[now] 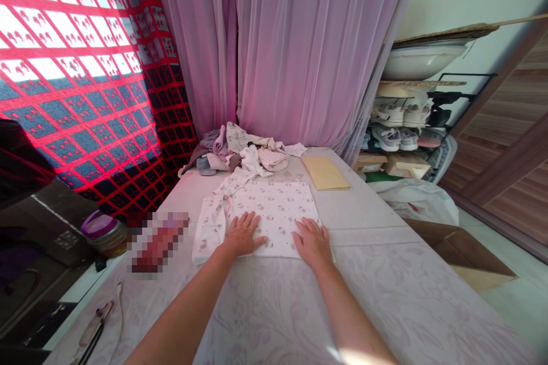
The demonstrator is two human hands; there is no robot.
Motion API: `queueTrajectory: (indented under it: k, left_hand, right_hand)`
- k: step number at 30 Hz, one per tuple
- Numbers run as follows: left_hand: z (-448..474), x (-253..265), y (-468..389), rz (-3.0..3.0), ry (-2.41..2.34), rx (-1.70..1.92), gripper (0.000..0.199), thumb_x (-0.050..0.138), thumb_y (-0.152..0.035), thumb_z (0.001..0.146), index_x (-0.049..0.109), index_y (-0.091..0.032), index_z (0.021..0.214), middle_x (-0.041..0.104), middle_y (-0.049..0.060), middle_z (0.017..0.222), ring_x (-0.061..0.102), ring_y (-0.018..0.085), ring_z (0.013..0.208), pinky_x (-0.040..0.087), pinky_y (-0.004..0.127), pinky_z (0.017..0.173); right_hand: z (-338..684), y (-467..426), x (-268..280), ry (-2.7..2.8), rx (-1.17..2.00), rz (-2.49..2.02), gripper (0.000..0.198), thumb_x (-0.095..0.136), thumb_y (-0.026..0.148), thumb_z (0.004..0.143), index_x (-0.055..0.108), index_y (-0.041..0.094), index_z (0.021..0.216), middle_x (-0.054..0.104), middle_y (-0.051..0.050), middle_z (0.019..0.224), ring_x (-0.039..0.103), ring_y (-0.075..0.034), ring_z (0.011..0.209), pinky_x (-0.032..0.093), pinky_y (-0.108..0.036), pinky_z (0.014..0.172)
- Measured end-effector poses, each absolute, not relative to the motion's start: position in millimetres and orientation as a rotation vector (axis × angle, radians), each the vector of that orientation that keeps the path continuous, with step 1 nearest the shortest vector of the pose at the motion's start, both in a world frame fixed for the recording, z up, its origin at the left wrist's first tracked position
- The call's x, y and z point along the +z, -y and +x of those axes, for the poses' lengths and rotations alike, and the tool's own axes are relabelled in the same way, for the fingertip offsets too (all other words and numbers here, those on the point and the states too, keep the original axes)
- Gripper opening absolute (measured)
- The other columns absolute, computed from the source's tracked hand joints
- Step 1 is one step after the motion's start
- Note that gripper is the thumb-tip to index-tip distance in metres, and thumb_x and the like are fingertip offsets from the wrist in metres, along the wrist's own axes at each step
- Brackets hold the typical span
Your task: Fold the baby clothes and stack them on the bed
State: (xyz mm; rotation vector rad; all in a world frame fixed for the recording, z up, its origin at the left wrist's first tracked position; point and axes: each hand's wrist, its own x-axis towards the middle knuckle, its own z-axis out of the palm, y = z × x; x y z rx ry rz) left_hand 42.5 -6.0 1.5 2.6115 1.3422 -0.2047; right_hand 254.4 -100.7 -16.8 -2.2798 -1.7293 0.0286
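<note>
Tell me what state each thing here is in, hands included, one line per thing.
White printed garment: spread mostly flat
Left hand: open, resting on the garment
Right hand: open, resting on its right side
Clothes pile: heaped, crumpled
Yellow rectangular sheet: lying flat
Purple curtains: hanging, nearly closed
Cardboard box: open-topped

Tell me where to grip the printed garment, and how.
Pinch the printed garment by its two near corners, probably, coming from the person's side: left hand at the left corner, right hand at the right. It lies flat, with a fairly straight near edge facing the person.
</note>
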Motion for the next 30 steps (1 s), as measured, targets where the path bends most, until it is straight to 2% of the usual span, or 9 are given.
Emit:
queueTrajectory:
  k: [10,30]
  left_hand:
    - [44.0,3.1,8.1,2.618,-1.353,-0.199,0.084,0.021,-0.072,0.086,0.019,-0.019,0.151,0.013,0.007,0.159,0.009,0.028,0.146,0.011,0.05,0.116]
    - [43.9,2.6,8.0,2.602,-1.318,-0.156,0.087,0.026,-0.074,0.084,0.02,-0.019,0.15,0.011,0.01,0.159,0.008,0.029,0.146,0.008,0.05,0.115]
  right_hand:
    - [255.2,100.9,-19.8,1.716,-0.034,-2.233,0.039,0.04,0.033,0.092,0.06,0.025,0.124,0.052,-0.007,0.139,0.039,-0.023,0.131,0.022,-0.049,0.108]
    - [253.2,100.0,-17.5,1.703,-0.009,-2.307,0.039,0.041,0.033,0.092,0.058,0.026,0.126,0.05,-0.006,0.141,0.037,-0.022,0.133,0.021,-0.046,0.109]
